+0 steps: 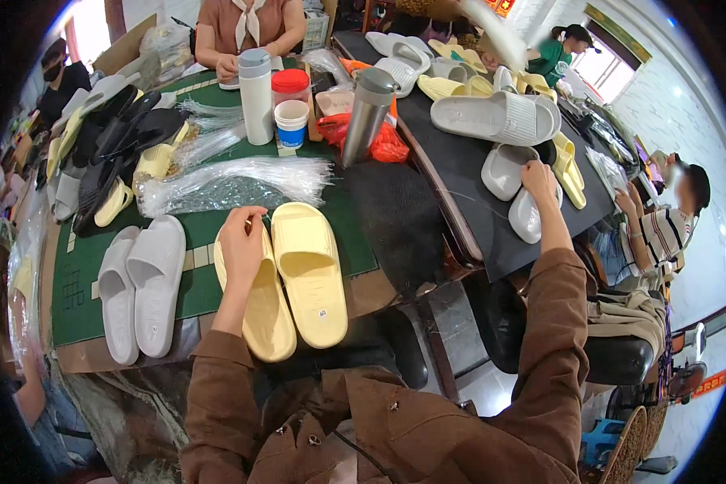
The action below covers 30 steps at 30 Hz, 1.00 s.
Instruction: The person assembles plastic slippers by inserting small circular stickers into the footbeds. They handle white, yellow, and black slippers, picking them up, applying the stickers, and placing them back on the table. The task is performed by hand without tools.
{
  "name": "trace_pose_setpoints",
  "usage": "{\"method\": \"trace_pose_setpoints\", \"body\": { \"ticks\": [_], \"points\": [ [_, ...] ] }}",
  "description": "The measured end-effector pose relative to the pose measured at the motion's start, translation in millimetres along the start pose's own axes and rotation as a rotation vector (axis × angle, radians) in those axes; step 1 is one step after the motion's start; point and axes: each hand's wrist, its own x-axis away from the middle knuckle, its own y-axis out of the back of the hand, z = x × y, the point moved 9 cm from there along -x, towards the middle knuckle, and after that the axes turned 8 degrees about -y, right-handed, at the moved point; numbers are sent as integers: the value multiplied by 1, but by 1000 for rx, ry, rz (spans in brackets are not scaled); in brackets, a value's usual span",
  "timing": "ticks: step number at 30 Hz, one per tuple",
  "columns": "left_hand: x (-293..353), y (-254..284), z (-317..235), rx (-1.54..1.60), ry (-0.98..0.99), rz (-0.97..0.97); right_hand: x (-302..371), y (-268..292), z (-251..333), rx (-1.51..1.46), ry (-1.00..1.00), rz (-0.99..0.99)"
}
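Note:
A pair of pale yellow slide slippers lies on the green mat (198, 286) in front of me, heels toward me. My left hand (243, 244) lies over the strap of the left yellow slipper (268, 323), fingers curled at its front end; what the fingertips grip is partly hidden. Beside it, touching nothing, is the right yellow slipper (313, 278). To their left sits a grey slipper pair (155, 282). At the right, my right hand (542, 182) is closed on the front of a light grey slipper (525, 218) on the black table. Its mate (502, 173) lies just left.
Clear plastic strands (234, 184), a white bottle (256, 97), a paper cup (291, 125) and a steel tumbler (369, 113) stand beyond the slippers. Slipper piles lie at far left (109, 141) and far right (460, 73). Co-workers (254, 32) sit around. A gap separates the tables.

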Motion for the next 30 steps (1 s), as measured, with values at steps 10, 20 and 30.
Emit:
{"method": "trace_pose_setpoints", "body": {
  "ticks": [10,20,30],
  "points": [
    [-5,6,-5,43,-34,-30,104,64,23,-86,201,55],
    [82,24,-110,-492,-132,344,70,22,-18,-37,160,144],
    [106,-10,-69,-599,-180,296,89,35,-32,-222,362,91]
  ]
}}
